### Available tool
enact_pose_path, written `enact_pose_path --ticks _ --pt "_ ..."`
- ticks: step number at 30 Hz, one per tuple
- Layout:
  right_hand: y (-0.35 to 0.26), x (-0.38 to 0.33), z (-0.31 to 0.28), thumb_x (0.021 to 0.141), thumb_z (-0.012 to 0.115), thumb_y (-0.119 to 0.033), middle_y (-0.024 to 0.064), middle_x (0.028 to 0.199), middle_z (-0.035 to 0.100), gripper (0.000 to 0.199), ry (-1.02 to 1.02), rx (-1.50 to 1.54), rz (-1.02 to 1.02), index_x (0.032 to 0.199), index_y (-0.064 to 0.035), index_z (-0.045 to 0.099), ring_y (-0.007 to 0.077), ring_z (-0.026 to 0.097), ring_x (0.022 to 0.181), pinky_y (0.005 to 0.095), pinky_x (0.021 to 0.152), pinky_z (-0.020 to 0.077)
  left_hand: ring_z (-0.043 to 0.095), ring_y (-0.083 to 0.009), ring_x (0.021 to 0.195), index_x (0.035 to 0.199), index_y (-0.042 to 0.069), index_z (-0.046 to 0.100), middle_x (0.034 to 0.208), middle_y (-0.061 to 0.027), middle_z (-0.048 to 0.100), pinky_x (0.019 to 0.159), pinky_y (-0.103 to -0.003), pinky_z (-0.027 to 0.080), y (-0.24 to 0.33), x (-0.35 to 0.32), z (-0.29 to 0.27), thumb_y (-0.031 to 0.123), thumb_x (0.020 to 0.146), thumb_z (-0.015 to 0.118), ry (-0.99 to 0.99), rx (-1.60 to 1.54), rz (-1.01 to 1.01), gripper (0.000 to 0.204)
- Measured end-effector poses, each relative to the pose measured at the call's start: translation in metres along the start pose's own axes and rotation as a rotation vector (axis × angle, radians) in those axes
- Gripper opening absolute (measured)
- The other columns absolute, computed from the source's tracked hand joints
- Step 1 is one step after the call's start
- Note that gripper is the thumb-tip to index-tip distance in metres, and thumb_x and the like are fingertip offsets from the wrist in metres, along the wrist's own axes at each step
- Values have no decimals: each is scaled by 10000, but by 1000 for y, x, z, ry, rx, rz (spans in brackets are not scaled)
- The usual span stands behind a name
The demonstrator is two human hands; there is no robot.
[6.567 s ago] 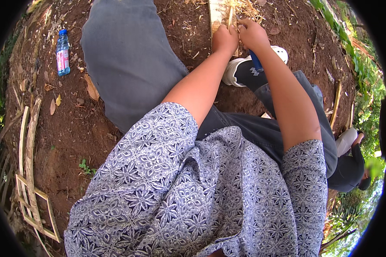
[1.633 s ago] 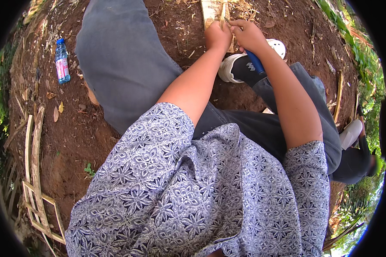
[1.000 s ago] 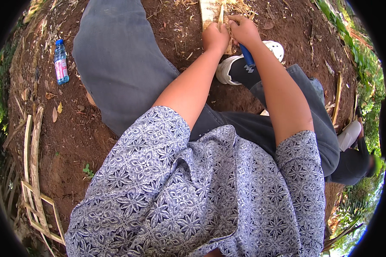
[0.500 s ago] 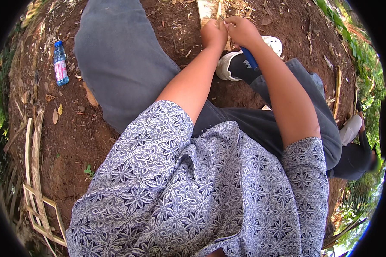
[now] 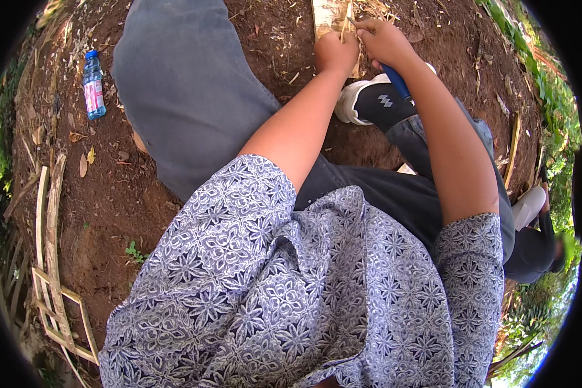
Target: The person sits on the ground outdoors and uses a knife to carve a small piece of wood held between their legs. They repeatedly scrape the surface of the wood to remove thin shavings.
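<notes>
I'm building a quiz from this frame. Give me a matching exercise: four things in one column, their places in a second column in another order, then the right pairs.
Things:
1. left hand
2. right hand
3. plastic bottle
4. bamboo frame

Places:
A. lying on the soil at the upper left
B. closed around a blue handle
C. at the left edge of the ground
D. gripping the thin bamboo strip against the pale wooden block

Pairs: 1-D, 2-B, 3-A, 4-C

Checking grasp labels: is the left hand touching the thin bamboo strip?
Touching. Head view: left hand is closed around the thin bamboo strip, no gap visible.
</notes>
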State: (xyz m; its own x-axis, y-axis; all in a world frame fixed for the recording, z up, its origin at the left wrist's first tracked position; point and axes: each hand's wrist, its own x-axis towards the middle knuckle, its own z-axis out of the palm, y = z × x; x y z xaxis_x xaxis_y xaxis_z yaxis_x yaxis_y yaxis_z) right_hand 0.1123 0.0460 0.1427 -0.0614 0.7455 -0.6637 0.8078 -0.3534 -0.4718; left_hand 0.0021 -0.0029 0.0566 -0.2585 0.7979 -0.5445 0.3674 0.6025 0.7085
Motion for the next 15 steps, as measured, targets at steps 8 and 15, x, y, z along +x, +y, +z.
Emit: enact_pose_path --ticks 8,15 --pt "0 -26 5 978 553 -242 107 681 707 345 0 -21 60 1274 -127 687 198 676 517 357 618 570 713 -360 763 886 41 765 802 -192 725 729 -459 542 3 1 7 377 945 597 -8 69 57 381" --pt "-4 -25 12 976 567 -288 128 670 706 344 56 -6 71 1233 -106 704 216 681 519 365 667 575 711 -362 772 878 44 759 808 -197 722 719 -467 535 5 -3 4 358 950 597 -21 12 51 361"
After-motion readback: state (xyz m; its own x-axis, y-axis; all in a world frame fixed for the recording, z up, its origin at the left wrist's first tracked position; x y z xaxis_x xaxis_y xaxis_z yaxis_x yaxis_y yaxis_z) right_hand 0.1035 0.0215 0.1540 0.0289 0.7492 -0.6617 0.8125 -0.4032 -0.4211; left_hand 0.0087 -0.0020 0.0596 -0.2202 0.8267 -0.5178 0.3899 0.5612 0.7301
